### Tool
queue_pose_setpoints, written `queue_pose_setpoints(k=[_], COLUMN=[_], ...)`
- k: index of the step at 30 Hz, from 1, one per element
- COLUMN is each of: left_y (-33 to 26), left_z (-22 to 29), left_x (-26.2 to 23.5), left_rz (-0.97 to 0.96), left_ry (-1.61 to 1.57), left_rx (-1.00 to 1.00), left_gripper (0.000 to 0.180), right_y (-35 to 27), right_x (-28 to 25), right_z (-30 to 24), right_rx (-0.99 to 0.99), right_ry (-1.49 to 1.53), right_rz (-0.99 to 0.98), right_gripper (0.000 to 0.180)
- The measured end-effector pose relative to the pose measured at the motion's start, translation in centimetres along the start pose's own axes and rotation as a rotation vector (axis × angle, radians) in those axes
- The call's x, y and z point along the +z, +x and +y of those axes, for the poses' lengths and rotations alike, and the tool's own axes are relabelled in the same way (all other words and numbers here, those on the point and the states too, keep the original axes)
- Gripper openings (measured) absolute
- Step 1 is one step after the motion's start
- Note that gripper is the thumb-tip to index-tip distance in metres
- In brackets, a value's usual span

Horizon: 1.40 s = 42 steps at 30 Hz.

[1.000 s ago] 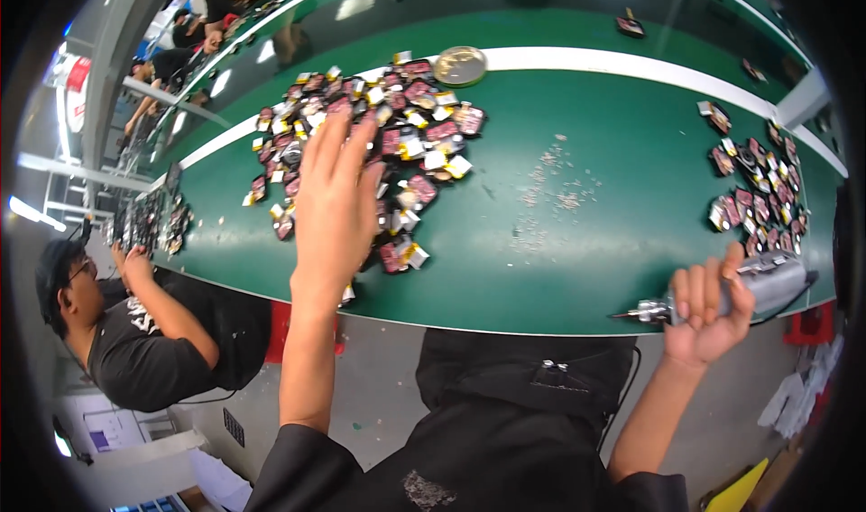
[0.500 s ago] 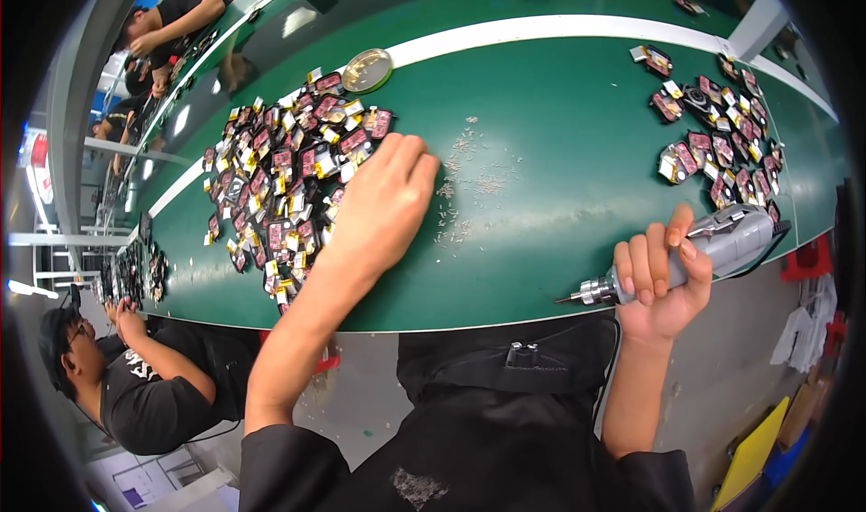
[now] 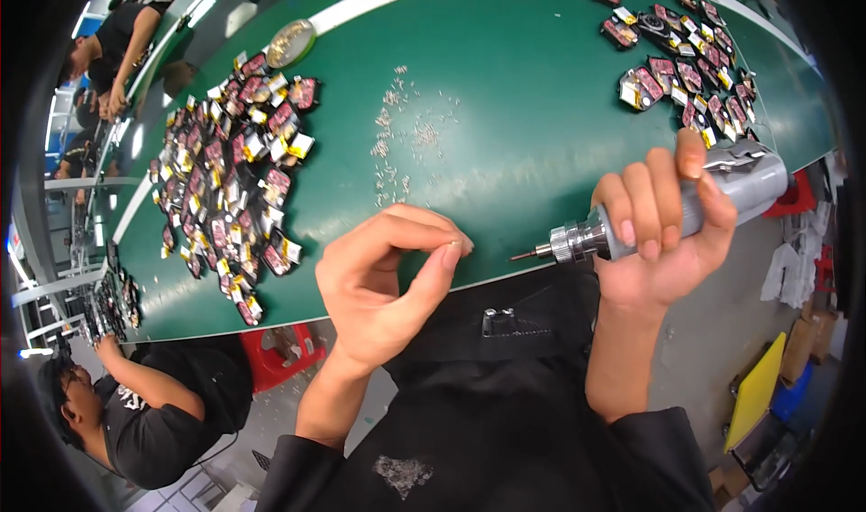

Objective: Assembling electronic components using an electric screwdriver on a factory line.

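My left hand [image 3: 379,286] is closed in a pinch above the front edge of the green table [image 3: 519,88]. Thumb and index fingertip meet; whatever is between them is too small to make out. Wrapped around a grey electric screwdriver [image 3: 753,185], my right hand [image 3: 658,232] holds it level, its bit pointing left toward the pinching fingertips, a short gap apart. Tiny silvery pieces that look like screws [image 3: 426,135] lie scattered beyond my left hand. Left of them spreads a heap of small black device housings [image 3: 216,183] with reddish boards and white-and-yellow parts.
A second group of the same housings [image 3: 690,74] lies at the far right. A round shallow dish [image 3: 290,45] stands beside the left heap. At the left, a co-worker in black [image 3: 171,404] sits near a red stool [image 3: 280,359]. A white strip [image 3: 370,0] runs along the back.
My left hand has drawn back from beside the heap toward the table's front edge, fingertips now near the bit. The screwdriver stays in my right hand. The whole view has shifted.
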<state>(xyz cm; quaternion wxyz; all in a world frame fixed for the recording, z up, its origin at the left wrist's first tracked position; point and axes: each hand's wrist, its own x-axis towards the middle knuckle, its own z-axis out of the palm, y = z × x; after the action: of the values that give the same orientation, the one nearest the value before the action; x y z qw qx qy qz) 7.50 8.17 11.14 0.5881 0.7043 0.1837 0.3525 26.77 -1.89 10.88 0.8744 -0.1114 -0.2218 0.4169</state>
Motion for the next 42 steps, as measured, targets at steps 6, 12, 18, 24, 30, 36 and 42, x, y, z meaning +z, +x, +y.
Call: queue_pose_setpoints(k=[6, 12, 18, 24, 30, 36, 42], left_y=[-1.6, -1.9, -1.8, -1.3, -0.4, 1.7, 13.1], left_z=[-0.7, -0.4, -0.6, 0.1, -0.4, 0.8, 0.6], left_x=[1.0, 1.2, 1.0, 0.7, 1.1, -0.2, -8.0], left_rz=[0.025, -0.018, -0.050, -0.013, -0.052, -0.223, 0.007], left_ry=[-0.539, -0.723, -0.677, -0.303, 0.140, 0.391, 1.059], left_rx=[-0.195, -0.229, -0.220, -0.197, 0.026, 0.060, 0.116], left_gripper=[0.007, 0.012, 0.015, 0.010, 0.004, 0.018, 0.029], right_y=[0.1, 0.3, 0.3, 0.0, 0.3, 0.5, 0.1], right_x=[4.0, 4.6, 4.2, 3.9, 3.1, 1.2, -0.5], right_z=[0.9, 1.8, 2.2, 1.8, 1.7, 1.7, 1.6], right_rx=[-0.091, -0.076, -0.053, -0.042, -0.057, -0.100, -0.159], right_ry=[0.110, 0.068, 0.043, -0.054, -0.107, 0.053, 0.040], right_rz=[0.044, 0.039, 0.014, -0.060, -0.010, 0.116, 0.365], right_gripper=[0.010, 0.011, 0.011, 0.012, 0.011, 0.014, 0.012])
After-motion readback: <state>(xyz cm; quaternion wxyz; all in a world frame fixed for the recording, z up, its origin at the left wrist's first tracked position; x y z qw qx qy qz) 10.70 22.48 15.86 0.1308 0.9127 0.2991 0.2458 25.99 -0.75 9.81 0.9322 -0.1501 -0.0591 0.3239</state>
